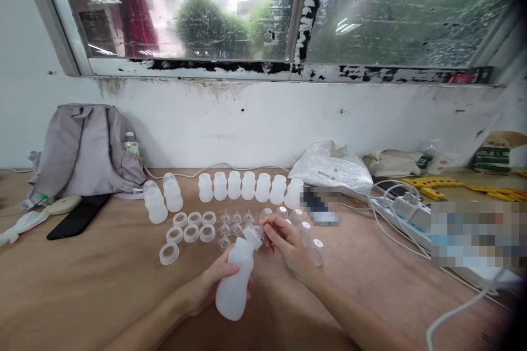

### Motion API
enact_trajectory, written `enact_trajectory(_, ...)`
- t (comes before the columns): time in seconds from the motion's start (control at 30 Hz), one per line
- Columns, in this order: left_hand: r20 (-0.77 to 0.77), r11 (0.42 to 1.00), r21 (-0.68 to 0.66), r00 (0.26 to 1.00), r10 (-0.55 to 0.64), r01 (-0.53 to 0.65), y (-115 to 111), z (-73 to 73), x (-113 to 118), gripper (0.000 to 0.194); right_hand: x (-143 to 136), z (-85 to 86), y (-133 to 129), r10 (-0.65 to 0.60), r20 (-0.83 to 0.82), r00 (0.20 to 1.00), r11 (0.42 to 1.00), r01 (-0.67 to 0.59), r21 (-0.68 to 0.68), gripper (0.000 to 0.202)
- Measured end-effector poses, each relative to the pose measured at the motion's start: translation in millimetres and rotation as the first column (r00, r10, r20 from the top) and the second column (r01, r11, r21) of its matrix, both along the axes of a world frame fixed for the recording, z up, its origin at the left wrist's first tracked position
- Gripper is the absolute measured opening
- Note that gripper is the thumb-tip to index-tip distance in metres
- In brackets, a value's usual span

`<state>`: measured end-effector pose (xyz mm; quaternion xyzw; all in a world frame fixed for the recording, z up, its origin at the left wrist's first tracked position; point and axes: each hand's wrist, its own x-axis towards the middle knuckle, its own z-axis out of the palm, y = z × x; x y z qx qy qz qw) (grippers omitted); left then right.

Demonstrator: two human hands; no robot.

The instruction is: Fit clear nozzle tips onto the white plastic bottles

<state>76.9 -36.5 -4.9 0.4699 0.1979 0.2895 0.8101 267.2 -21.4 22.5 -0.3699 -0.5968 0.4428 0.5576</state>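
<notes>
My left hand [220, 277] is wrapped around a white, translucent baby bottle [234, 285], tilted with its mouth up and to the right. A clear collar with a nipple [253, 236] sits at the mouth, also tilted. The fingers of my right hand [286, 238] are closed in a pinch at the nipple's tip; the exact grip is partly hidden. Behind my hands lie loose clear nipples [236, 216] and several collar rings [191, 233]. Clear dome caps [316, 255] lie beside and partly behind my right hand.
A row of white bottles [247, 185] stands at the back; two bottles with tops [156, 203] stand left. A grey backpack [82, 148] and black phone [78, 216] are far left. A plastic bag [331, 167], power strip [405, 225] and cables are right.
</notes>
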Motion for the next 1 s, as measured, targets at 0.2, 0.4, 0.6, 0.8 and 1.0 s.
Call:
enact_trajectory(0.2,-0.183,0.873,0.458,0.943,0.277,-0.167,-1.4,3.8,0.2,0.055,1.5,1.4,3.7,-0.166,-0.103,0.981,0.985,0.169,0.021,0.016)
enact_trajectory(0.4,-0.325,0.613,0.789,0.809,0.489,-0.053,-4.2,9.8,-0.5,0.056,1.1,-0.3,3.6,-0.204,-0.087,0.975,0.978,0.207,0.021,0.016)
enact_trajectory(0.6,-0.212,0.324,0.945,0.698,0.684,-0.031,-3.8,39.8,-3.9,0.065,0.6,0.8,1.9,-0.234,-0.050,0.971,0.970,0.236,0.049,0.016)
enact_trajectory(0.8,-0.356,0.240,0.933,0.615,0.703,0.267,6.4,89.4,-10.8,0.027,1.2,-2.1,-2.1,-0.250,0.095,0.964,0.962,0.236,0.139,0.014)
enact_trajectory(1.0,-0.291,0.140,0.911,0.363,0.885,0.388,51.7,138.4,-54.2,0.036,-3.0,2.5,-17.9,-0.231,0.328,0.916,0.948,0.137,0.286,0.011)
